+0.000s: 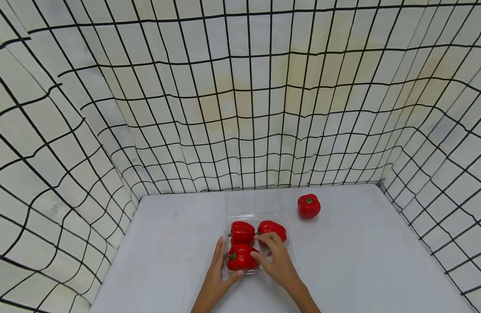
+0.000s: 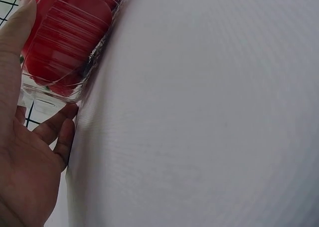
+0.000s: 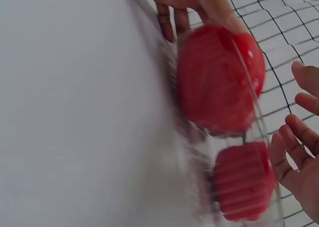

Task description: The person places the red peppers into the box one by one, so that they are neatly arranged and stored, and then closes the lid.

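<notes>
A clear plastic clamshell container [image 1: 290, 248] holds three red bell peppers: one at back left [image 1: 242, 233], another at front left [image 1: 240, 259], a third at back right [image 1: 272, 227]. Along its left wall lie the extended fingers of my left hand [image 1: 216, 274], the thumb at the front edge. My right hand [image 1: 278, 263] is over the container's right part, thumb and fingers apart with nothing between them; it partly covers the back-right pepper. The right wrist view shows this hand [image 3: 305, 167] beside the container, fingers loosely bent.
The container's transparent lid [image 1: 253, 203] lies folded back behind it. Another red bell pepper [image 1: 308, 207] stands on the white table [image 1: 361, 252], right of the lid. Black-gridded white sheeting [image 1: 260, 100] rises at the back and both sides.
</notes>
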### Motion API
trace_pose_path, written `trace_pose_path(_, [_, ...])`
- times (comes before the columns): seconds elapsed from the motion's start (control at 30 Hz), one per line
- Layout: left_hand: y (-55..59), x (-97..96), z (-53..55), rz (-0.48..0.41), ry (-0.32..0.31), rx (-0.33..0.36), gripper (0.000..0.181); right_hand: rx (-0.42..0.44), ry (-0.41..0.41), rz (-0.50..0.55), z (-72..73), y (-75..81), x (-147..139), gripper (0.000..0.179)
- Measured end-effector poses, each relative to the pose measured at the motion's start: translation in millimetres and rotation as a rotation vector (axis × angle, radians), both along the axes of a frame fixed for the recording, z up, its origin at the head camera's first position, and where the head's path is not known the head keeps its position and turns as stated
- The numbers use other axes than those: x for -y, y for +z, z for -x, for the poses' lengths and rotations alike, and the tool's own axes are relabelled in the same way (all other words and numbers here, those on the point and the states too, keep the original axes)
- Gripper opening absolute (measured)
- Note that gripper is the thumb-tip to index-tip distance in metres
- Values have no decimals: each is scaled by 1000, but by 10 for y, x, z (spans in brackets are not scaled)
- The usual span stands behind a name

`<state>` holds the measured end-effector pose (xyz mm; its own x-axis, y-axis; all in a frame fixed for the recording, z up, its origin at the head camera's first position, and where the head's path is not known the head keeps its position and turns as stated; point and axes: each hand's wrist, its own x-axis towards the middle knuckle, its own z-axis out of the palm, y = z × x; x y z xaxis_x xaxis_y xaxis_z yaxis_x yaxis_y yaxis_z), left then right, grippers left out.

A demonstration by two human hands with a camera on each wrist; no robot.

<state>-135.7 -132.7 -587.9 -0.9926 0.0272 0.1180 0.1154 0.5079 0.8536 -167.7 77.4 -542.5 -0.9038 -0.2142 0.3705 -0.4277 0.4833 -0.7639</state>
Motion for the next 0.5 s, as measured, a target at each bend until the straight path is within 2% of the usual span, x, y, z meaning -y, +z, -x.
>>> trace_pose_path(0.2, [22, 5, 11, -21, -2, 28, 103, -109, -174, 72, 170, 140, -238, 39])
trace_pose_path(0.5, [46, 1, 3, -2, 5, 56, 105, -103, -476, 161, 378, 197, -646, 36])
